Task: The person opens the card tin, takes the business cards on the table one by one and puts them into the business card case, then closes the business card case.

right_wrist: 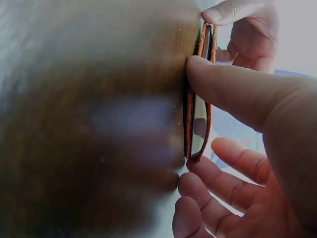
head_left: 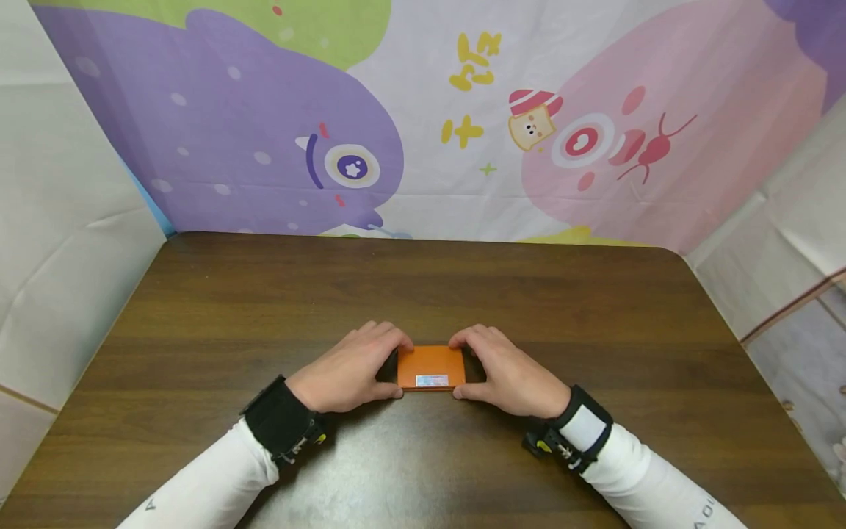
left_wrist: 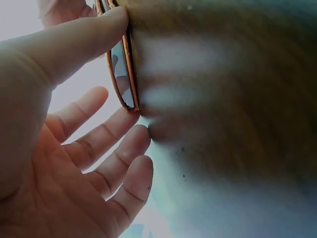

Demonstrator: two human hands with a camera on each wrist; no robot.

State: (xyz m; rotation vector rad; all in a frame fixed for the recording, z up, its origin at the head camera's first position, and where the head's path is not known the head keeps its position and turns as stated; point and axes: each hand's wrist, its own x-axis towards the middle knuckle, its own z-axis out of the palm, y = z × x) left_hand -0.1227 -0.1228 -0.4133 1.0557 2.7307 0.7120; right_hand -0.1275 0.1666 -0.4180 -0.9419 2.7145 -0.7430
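Observation:
A small, flat orange case (head_left: 431,361) lies on the brown table, its long side facing me, with a shiny pale label near its front edge. Its side shows two orange layers with a dark and pale band between them in the left wrist view. My left hand (head_left: 350,369) holds the left end, thumb at the front edge and index finger at the back corner. Mirroring it, my right hand (head_left: 518,376) pinches the right end the same way. The remaining fingers of both hands spread loosely behind the case, near the tabletop.
The wood-patterned table (head_left: 423,286) reaches back to a cartoon-printed cloth (head_left: 449,198) hanging upright. Pale sheets (head_left: 73,184) close off the left and right sides. Both wrists wear black straps with small cameras.

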